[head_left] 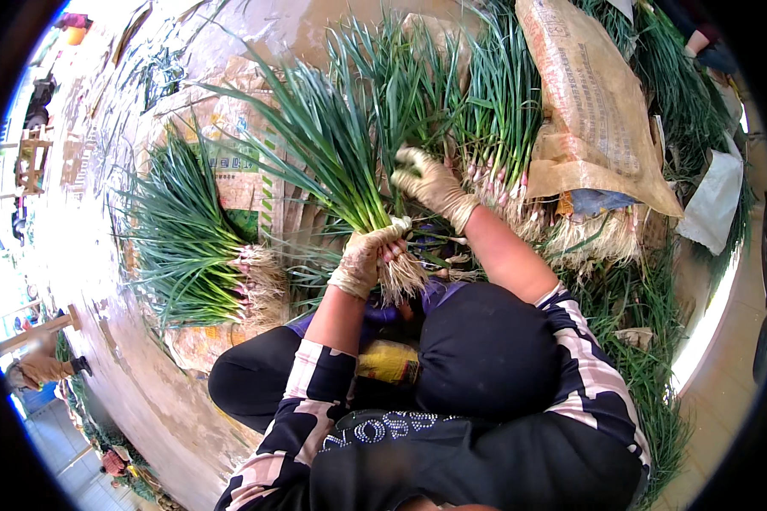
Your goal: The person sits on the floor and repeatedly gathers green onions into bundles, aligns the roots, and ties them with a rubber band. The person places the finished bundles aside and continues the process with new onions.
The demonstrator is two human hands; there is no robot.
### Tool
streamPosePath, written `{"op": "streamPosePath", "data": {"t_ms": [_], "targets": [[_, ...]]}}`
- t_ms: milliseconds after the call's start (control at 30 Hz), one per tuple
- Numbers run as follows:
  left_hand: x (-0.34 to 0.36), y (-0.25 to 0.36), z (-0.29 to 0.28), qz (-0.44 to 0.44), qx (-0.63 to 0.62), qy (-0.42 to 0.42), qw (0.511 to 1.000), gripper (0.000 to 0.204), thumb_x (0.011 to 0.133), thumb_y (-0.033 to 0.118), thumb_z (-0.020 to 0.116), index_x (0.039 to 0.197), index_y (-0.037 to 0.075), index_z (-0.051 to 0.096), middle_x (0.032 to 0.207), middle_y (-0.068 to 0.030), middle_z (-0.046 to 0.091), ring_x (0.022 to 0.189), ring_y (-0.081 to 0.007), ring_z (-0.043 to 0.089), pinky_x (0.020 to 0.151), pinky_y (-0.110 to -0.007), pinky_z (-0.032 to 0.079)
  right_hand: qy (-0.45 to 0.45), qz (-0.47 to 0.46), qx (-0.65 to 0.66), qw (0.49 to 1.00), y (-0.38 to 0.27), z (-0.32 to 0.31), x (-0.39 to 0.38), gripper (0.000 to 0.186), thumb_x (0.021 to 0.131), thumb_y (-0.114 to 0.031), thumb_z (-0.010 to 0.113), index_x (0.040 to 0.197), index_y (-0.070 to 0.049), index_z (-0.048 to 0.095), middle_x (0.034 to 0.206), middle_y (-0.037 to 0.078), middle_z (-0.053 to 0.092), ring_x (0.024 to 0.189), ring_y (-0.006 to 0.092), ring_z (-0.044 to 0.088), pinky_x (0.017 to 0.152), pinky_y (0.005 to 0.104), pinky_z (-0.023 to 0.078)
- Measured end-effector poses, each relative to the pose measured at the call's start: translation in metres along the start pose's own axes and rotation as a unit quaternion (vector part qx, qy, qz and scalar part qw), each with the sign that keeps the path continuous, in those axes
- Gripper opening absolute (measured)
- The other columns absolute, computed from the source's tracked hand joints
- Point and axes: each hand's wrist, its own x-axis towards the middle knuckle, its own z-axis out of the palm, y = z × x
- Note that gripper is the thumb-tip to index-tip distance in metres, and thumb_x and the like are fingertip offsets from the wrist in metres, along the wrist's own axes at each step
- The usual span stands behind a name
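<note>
A thick bunch of green garlic [345, 162] is upright and leaning to the left, its pinkish bulbs and pale roots hanging low. My gloved left hand [365, 255] wraps round its stems just above the bulbs. To the right of that bunch, my gloved right hand [433, 183] has its fingers curled beside the leaves. Whatever they may pinch is too small or hidden to make out. Behind that hand stands a stack of loose green garlic [498, 111] with bulbs toward me. A laid-out heap of green garlic [196, 238] rests at the left, roots pointing right.
A tan woven sack [592, 111] covers more stalks at the right, with roots [596, 234] sticking out below. Flattened sacks [239, 183] lie under the left heap. Loose leaves [631, 366] are strewn by my right side. Another person [43, 370] is at the far left.
</note>
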Motion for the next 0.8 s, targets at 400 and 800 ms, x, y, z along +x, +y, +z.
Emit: {"op": "streamPosePath", "data": {"t_ms": [400, 800], "targets": [[-0.003, -0.012, 0.004, 0.017, 0.075, 0.030, 0.997, 0.012, 0.076, 0.010, 0.063, 0.079, -0.002, 0.061, 0.061, -0.0065, 0.058, 0.047, -0.0086, 0.051, 0.040, -0.016, 0.036, -0.208, 0.031, -0.419, 0.883, -0.035, 0.019, -0.005, 0.029, 0.074, -0.019, 0.055, 0.098, -0.003, 0.056, 0.081, 0.017, 0.063, 0.079, 0.0323, 0.062, 0.069, 0.0411, 0.048], [-0.016, 0.018, 0.006, 0.052, -0.157, -0.081, 0.983, 0.032, 0.080, 0.009, 0.054, 0.104, -0.011, 0.053, 0.079, -0.0104, 0.060, 0.059, -0.0078, 0.051, 0.055, -0.017, 0.045, 0.345, 0.164, 0.275, 0.882, 0.000, -0.067, -0.010, 0.022, 0.088, -0.029, 0.050, 0.094, -0.008, 0.050, 0.072, 0.002, 0.054, 0.057, 0.0058, 0.049, 0.052, 0.0231, 0.045]]}}
